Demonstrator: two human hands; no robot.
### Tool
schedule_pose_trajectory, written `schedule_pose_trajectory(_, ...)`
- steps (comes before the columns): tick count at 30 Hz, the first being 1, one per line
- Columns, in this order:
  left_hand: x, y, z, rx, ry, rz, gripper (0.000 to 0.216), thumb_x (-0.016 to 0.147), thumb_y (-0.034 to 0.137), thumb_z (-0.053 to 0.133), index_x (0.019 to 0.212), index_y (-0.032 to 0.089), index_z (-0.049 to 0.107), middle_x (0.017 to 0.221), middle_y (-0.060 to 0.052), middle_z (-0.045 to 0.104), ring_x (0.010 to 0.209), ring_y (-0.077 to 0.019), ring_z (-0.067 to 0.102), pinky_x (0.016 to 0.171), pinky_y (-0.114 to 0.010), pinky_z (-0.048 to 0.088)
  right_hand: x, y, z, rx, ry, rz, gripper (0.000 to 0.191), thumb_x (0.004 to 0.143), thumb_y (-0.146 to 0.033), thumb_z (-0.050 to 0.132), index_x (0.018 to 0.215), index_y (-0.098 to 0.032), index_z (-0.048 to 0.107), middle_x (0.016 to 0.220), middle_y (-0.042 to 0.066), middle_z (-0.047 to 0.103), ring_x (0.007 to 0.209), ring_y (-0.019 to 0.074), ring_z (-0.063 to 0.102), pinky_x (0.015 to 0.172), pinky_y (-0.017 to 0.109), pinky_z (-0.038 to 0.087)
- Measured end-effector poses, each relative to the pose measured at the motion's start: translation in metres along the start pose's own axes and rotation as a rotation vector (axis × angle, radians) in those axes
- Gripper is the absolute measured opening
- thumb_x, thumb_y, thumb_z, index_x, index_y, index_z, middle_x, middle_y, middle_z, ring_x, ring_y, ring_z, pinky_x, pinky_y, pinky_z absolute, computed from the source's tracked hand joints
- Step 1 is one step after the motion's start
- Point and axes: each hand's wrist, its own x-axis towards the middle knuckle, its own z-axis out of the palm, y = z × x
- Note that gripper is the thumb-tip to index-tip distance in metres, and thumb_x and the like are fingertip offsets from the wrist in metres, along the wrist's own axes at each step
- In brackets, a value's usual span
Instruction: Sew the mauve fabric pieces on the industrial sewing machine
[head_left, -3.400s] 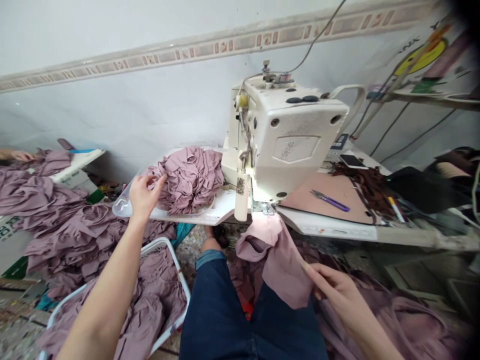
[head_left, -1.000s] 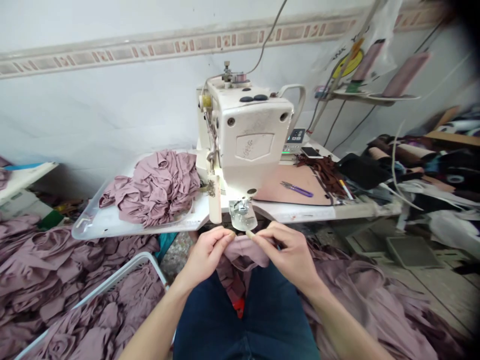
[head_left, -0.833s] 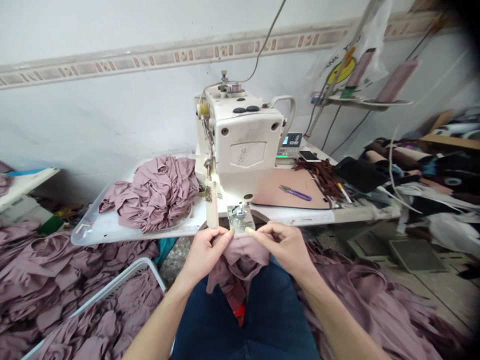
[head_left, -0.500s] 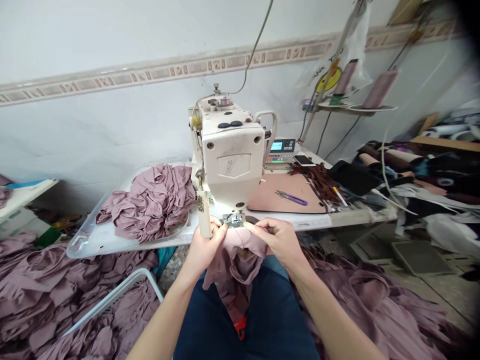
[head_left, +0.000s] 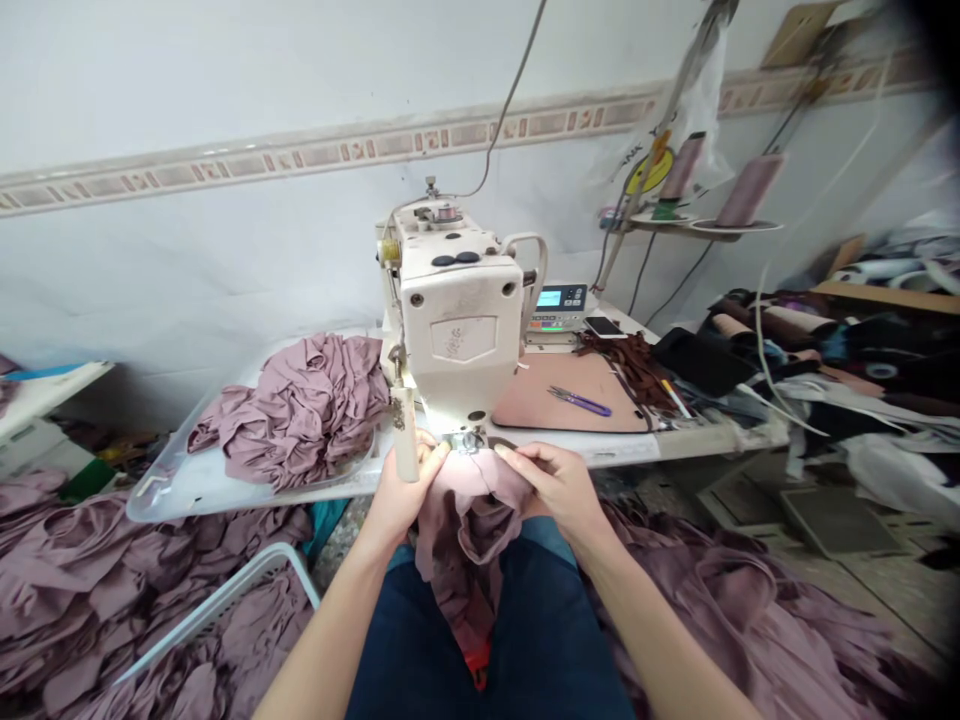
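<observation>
A mauve garment [head_left: 480, 510] hangs from the front edge of the sewing machine [head_left: 461, 320] table down between my knees. Its upper edge lies at the metal presser foot and needle plate [head_left: 468, 441]. My left hand [head_left: 409, 485] pinches the edge just left of the foot, partly hidden behind the machine's pale upright lever. On the other side my right hand [head_left: 551, 480] pinches the same edge, thumb and forefinger close to the foot. The fabric is stretched between both hands. The needle tip is too small to make out.
A heap of mauve fabric [head_left: 307, 410] lies on the table's left. Purple thread snips [head_left: 580, 401] rest on a tan mat [head_left: 540, 385] at right, near a phone [head_left: 604, 327] and control panel [head_left: 556, 308]. A white basket [head_left: 225, 600] and more fabric stand low down.
The fabric edge under the foot has shifted slightly, and a seam line now shows on it between my hands. Both hands keep their pinch. The whole view has moved a little.
</observation>
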Motion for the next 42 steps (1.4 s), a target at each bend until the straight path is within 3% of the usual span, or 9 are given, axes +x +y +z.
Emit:
schedule_pose_trajectory(7,-0.039,-0.032,-0.052,0.241,-0.18,-0.186,0.049,0.1,0.066,0.063,0.097,0.017,0.07,0.065,0.005,0.052,0.057,-0.0143,0.049,0.053,-0.024,0.035,-0.065,0.029,0.0,-0.004,0.18,-0.057,0.042,0.097,-0.056,0.075,0.074,-0.021,0.076,0.071,0.004,0.07,0.067,0.0205,0.065,0.066,0.031,0.055)
schedule_pose_trajectory(13,-0.038,-0.035,-0.074,0.104,-0.079,-0.179,0.055,0.09,0.071,0.074,0.085,0.016,0.073,0.071,0.0,0.063,0.065,-0.0148,0.053,0.06,-0.023,0.04,-0.094,0.024,0.052,0.218,-0.214,0.156,0.052,0.09,-0.071,0.077,0.105,-0.022,0.081,0.102,0.01,0.076,0.076,0.0228,0.071,0.066,0.032,0.059)
schedule_pose_trajectory(17,-0.033,-0.034,-0.068,0.084,-0.004,-0.128,0.053,0.087,0.068,0.08,0.085,0.015,0.077,0.073,-0.001,0.069,0.068,-0.0157,0.058,0.064,-0.023,0.044,-0.092,0.015,0.076,0.399,-0.169,0.326,0.054,0.088,-0.073,0.08,0.083,-0.02,0.07,0.069,-0.003,0.058,0.049,0.011,0.053,0.05,0.024,0.044)
schedule_pose_trajectory(21,-0.048,-0.041,-0.063,0.122,-0.067,-0.134,0.049,0.092,0.063,0.076,0.09,0.015,0.084,0.081,-0.005,0.077,0.071,-0.0187,0.063,0.067,-0.026,0.048,-0.093,0.006,0.056,0.382,-0.162,0.332,0.053,0.086,-0.069,0.084,0.075,-0.02,0.064,0.054,-0.007,0.047,0.043,0.0094,0.044,0.045,0.023,0.034)
schedule_pose_trajectory(24,-0.063,-0.041,-0.064,0.12,-0.323,-0.224,0.047,0.095,0.061,0.074,0.093,0.016,0.088,0.073,-0.004,0.073,0.059,-0.0153,0.055,0.056,-0.025,0.042,-0.094,-0.008,0.024,0.261,-0.217,0.288,0.05,0.089,-0.068,0.08,0.081,-0.019,0.072,0.057,-0.004,0.052,0.045,0.0114,0.045,0.044,0.024,0.032)
schedule_pose_trajectory(27,-0.07,-0.033,-0.064,0.134,-0.583,-0.182,0.037,0.092,0.052,0.082,0.088,0.016,0.088,0.08,-0.007,0.073,0.069,-0.0171,0.061,0.064,-0.026,0.046,-0.096,-0.028,-0.001,0.008,-0.391,0.147,0.042,0.098,-0.052,0.073,0.072,-0.019,0.072,0.06,-0.003,0.05,0.054,0.013,0.043,0.051,0.026,0.031)
schedule_pose_trajectory(32,-0.077,-0.019,-0.035,0.056,-0.635,-0.177,0.041,0.083,0.046,0.09,0.113,0.02,0.082,0.11,-0.01,0.077,0.082,-0.0177,0.065,0.07,-0.026,0.049,-0.103,-0.05,-0.011,-0.335,-0.768,-0.011,0.034,0.095,-0.018,0.07,0.061,-0.019,0.069,0.055,-0.005,0.052,0.054,0.0109,0.038,0.057,0.027,0.028)
schedule_pose_trajectory(36,-0.092,-0.026,-0.009,0.014,-0.996,-0.245,0.04,0.079,0.053,0.091,0.095,0.018,0.081,0.083,-0.002,0.073,0.068,-0.0144,0.056,0.064,-0.025,0.045,-0.101,-0.052,-0.014,-0.377,-0.914,-0.065,0.023,0.091,-0.015,0.074,0.07,-0.022,0.081,0.057,-0.004,0.065,0.054,0.0124,0.051,0.062,0.025,0.039)
schedule_pose_trajectory(42,-0.094,-0.028,-0.021,0.084,-0.684,-0.246,0.044,0.096,0.059,0.074,0.088,0.015,0.078,0.07,-0.001,0.061,0.063,-0.0127,0.046,0.057,-0.023,0.034,-0.081,-0.041,-0.027,-0.274,-0.672,0.089,0.027,0.095,-0.039,0.077,0.077,-0.022,0.086,0.072,0.003,0.079,0.069,0.0211,0.068,0.065,0.027,0.047)
